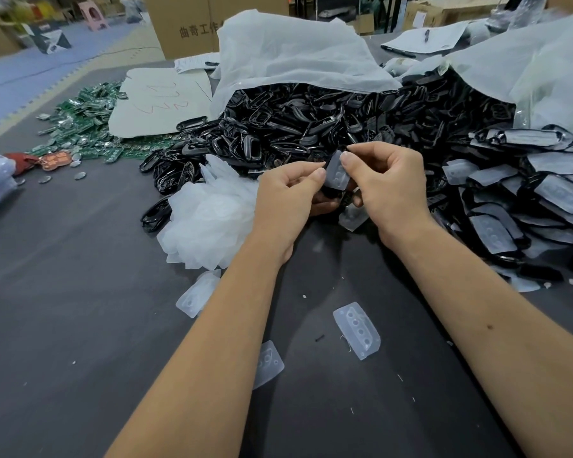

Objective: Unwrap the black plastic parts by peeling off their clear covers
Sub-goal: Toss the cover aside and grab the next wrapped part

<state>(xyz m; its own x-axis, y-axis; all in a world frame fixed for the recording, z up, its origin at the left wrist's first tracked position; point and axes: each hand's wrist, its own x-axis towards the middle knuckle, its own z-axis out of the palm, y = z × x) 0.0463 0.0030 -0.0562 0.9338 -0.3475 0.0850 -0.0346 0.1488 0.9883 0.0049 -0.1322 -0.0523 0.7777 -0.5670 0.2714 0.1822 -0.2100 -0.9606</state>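
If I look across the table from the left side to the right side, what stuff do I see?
Green circuit boards → pile of peeled clear covers → left hand → clear cover being peeled → right hand → stack of still-wrapped black parts.

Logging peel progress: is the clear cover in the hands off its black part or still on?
Partly off. The clear cover, pinched by both the left hand and right hand, lifts above the black part.
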